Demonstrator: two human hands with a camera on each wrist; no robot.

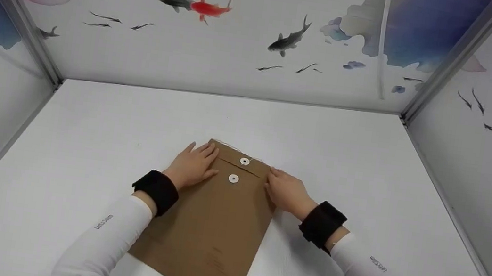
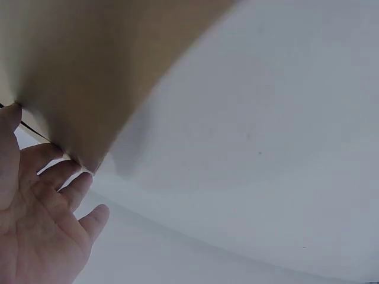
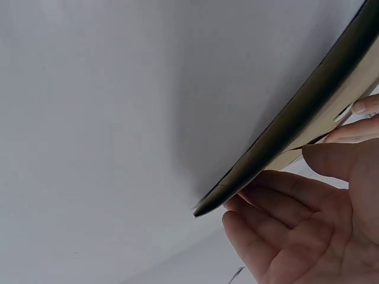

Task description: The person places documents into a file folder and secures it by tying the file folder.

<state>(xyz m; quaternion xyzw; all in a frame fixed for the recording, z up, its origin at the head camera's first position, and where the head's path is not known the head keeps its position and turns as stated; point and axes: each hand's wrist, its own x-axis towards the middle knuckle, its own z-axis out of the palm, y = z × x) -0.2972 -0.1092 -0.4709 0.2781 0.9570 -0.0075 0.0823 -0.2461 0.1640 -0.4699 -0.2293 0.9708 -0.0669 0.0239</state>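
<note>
A brown kraft paper document envelope [image 1: 215,229] lies slanted on the white table, its flap end away from me. Two white round buttons show, one on the flap [image 1: 230,156] and one on the body just below it, with a thin string at the top edge. My left hand [image 1: 194,165] rests on the upper left corner, fingers fairly straight; in the left wrist view its fingertips [image 2: 83,180] meet the envelope's edge. My right hand [image 1: 289,191] holds the upper right edge, and in the right wrist view the thumb [image 3: 328,158] touches near the flap.
The white tabletop [image 1: 101,114] extends around the envelope. Panels printed with fish and petals [image 1: 237,61] enclose the back and both sides, joined by metal posts [image 1: 455,61]. Black bands [image 1: 322,224] circle both wrists.
</note>
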